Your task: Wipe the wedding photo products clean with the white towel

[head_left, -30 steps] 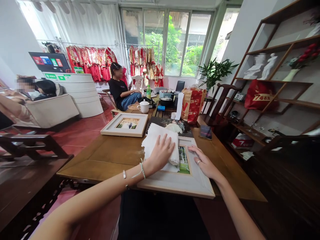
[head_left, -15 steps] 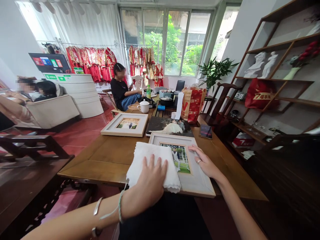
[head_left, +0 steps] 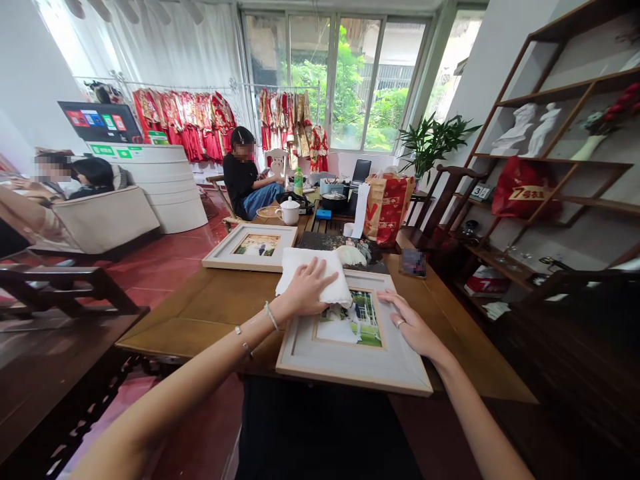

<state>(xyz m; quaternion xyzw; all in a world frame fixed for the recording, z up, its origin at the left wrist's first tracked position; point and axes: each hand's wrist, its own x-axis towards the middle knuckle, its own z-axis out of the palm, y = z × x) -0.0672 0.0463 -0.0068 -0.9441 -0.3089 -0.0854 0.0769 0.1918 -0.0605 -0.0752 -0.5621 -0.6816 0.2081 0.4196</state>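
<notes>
My left hand point(head_left: 310, 287) lies on a folded white cloth point(head_left: 334, 293), fingers spread and pressing it down. The cloth covers the upper left corner of a whitewashed picture frame point(head_left: 350, 370). Inside the frame is a photo point(head_left: 367, 320) of people in a green outdoor scene, partly hidden by the cloth. My right hand point(head_left: 411, 323) rests open on the frame's right border, its fingers near the photo's edge. A second light frame point(head_left: 220, 259) with a photo lies flat to the left. Behind the cloth is a dark picture point(head_left: 317, 241) with a pale dress.
The wooden table point(head_left: 190, 313) also bears a white lidded cup point(head_left: 289, 213), a phone-like dark item point(head_left: 413, 264) and a red-and-tan bag point(head_left: 393, 210). A person in black point(head_left: 245, 177) sits at the far left side. Wooden shelves point(head_left: 560, 160) stand at right.
My left hand has slid the cloth forward, away from me, to the frame's upper left corner. More of the frame's lower left and the photo now shows. My right hand stays put.
</notes>
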